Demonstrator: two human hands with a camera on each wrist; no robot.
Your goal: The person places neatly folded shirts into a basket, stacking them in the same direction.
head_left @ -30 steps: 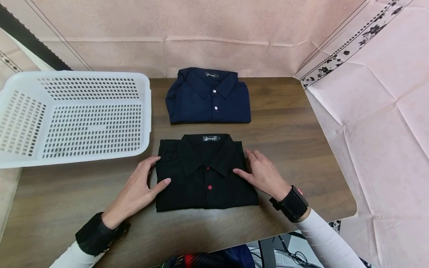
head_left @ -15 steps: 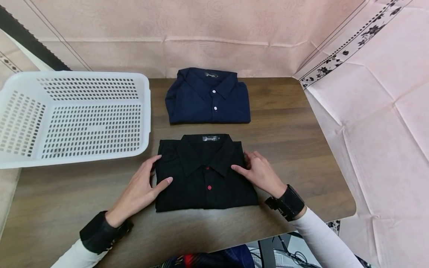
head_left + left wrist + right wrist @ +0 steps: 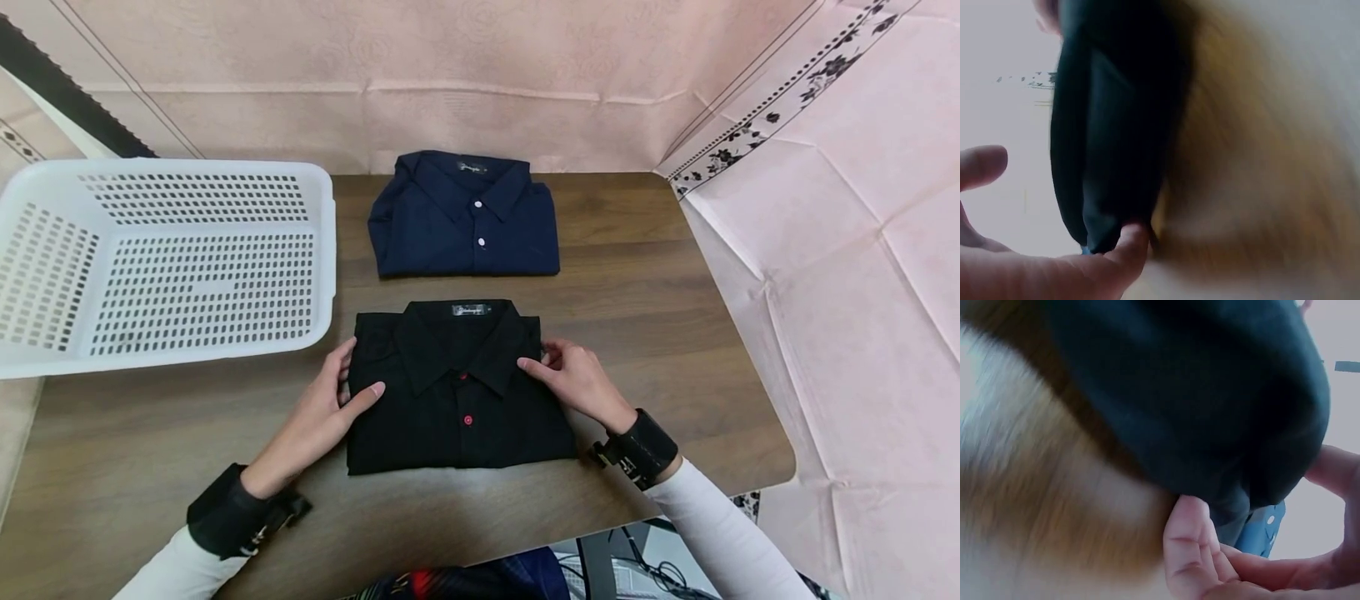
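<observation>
A folded black collared shirt (image 3: 435,425) with red buttons lies on the table in the head view. At its left edge is my left hand (image 3: 311,421). The left wrist view shows a fingertip (image 3: 1134,240) touching the side of the black shirt (image 3: 1122,137), while the thumb stands apart above it. My right hand (image 3: 581,379) pinches the right edge. In the right wrist view its fingers (image 3: 1191,534) curl against the underside of the black shirt (image 3: 1204,406), and the thumb lies on top.
A folded navy shirt (image 3: 442,242) with white buttons lies behind the black one. To the left stands a white perforated plastic basket (image 3: 324,250). Pink patterned cloth (image 3: 450,83) hangs behind the wooden table (image 3: 675,333). Cables (image 3: 667,575) show below its front edge.
Both hands have closed in slightly on the black shirt. The right fingers have curled in at its edge, and the left fingers have shifted a little upward along the side. The shirt lies nearly unmoved.
</observation>
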